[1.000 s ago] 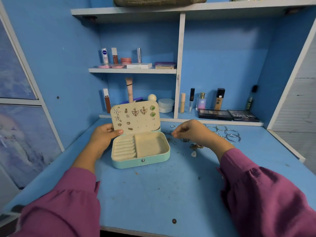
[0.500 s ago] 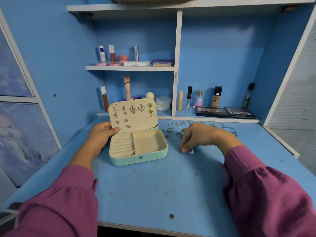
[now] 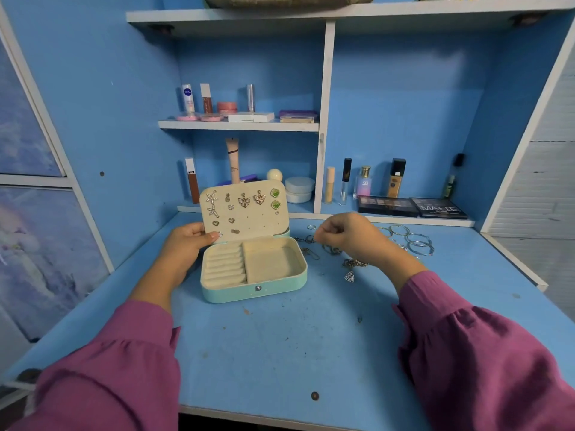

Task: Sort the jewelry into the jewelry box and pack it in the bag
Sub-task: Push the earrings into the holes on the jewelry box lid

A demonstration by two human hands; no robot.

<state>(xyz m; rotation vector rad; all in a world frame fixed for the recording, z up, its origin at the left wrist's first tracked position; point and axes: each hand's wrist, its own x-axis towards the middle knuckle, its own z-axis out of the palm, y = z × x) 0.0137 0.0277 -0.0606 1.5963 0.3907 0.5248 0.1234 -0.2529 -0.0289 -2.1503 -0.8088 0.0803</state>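
The mint jewelry box [image 3: 253,290] stands open on the blue desk. Its cream lid [image 3: 249,223] carries several earrings, among them butterflies and green studs. My left hand [image 3: 186,247] grips the lid's lower left corner and keeps it upright. To the right of the box, my right hand [image 3: 351,237] hovers above the desk with thumb and forefinger pinched together on something too tiny to make out. Loose chains [image 3: 329,250], a triangular earring [image 3: 350,276] and silver bangles [image 3: 417,241] lie under and beside that hand. An olive bag [image 3: 289,0] sits on the top shelf.
Cosmetics fill the shelves behind: tubes and compacts on the small upper shelf [image 3: 239,125], bottles and two dark palettes [image 3: 410,207] along the back ledge. A white jar [image 3: 299,188] stands just behind the lid. The desk's front edge [image 3: 280,415] is near my sleeves.
My right hand dipped to the desk beside the triangular earring, then lifted back up with its fingertips pinched. My left hand stayed on the lid.
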